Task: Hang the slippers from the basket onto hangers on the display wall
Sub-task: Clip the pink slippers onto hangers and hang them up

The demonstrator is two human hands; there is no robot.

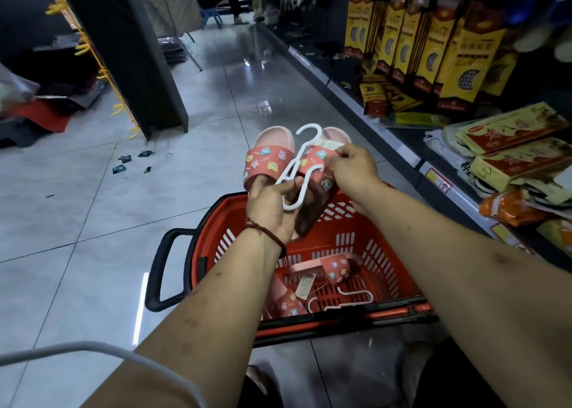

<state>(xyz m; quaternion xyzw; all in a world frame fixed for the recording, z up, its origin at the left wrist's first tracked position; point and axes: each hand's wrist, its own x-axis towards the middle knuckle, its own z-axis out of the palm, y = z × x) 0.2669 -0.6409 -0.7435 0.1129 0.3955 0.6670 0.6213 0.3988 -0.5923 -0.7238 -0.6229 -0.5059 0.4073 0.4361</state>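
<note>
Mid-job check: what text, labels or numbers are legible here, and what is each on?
"Cute" (seemingly): tiny word on the straps of the held slippers.
"八": middle of the big red characters on the yellow boxes; the others are blurred.
Hanging packets: print too small to read.
Price labels on the shelf edge: unreadable.
Tag in the basket: unreadable.
</note>
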